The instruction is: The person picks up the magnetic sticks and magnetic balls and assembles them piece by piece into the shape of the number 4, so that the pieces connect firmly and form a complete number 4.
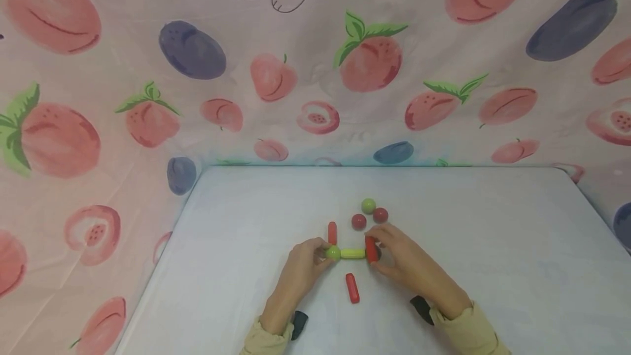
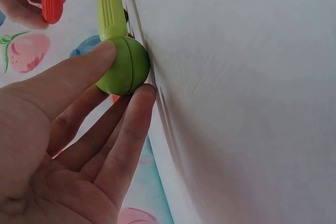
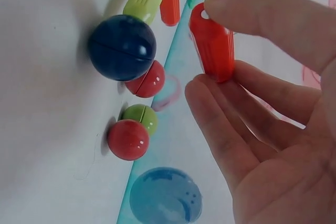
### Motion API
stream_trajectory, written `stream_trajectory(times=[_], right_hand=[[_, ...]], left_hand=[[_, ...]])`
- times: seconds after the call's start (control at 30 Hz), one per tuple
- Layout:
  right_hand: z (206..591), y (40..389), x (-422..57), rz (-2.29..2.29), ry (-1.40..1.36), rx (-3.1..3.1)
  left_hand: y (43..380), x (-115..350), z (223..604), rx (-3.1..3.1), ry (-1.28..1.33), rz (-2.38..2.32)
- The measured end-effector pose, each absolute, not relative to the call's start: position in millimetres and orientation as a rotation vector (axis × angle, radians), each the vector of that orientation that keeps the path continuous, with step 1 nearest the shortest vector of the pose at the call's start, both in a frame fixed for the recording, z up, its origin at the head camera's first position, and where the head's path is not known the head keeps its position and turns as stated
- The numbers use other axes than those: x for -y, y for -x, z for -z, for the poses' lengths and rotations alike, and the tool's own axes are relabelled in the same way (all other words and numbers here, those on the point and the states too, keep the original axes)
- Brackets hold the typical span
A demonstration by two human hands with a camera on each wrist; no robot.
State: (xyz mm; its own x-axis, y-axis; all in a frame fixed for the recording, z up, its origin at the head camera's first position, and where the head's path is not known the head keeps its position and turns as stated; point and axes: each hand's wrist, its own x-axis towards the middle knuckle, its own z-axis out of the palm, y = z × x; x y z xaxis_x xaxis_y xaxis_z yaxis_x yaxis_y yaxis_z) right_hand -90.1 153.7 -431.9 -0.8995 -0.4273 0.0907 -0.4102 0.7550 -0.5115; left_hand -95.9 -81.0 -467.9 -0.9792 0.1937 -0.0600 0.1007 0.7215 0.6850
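Note:
My left hand (image 1: 302,263) pinches a green ball (image 2: 134,66) between thumb and fingers. A yellow-green rod (image 1: 353,253) runs from that ball to a dark blue ball (image 3: 123,48), which lies on the tabletop. Between thumb and fingertips, my right hand (image 1: 406,256) holds a red rod (image 3: 214,45) apart from the blue ball; in the head view the rod partly covers it. A second red rod (image 1: 332,232) points away from the green ball, and whether they touch I cannot tell. Nearer to me lies another red rod (image 1: 352,288).
Beyond the hands, two red balls (image 1: 359,221) and a loose green ball (image 1: 368,205) sit close together on the white tabletop (image 1: 236,223). A fruit-printed cloth (image 1: 315,81) hangs behind the table and along its sides.

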Motion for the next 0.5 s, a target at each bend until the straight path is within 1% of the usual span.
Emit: stream_trajectory(times=[0.23,0.5], right_hand=[[432.6,94.6,-155.1,0.848,0.64,-2.919],[442.3,100.4,-157.8,0.871,0.673,-2.946]], left_hand=[[95.6,81.0,468.6,-2.791,-0.248,-1.111],[94.3,82.1,469.1,-2.784,-0.253,-1.099]])
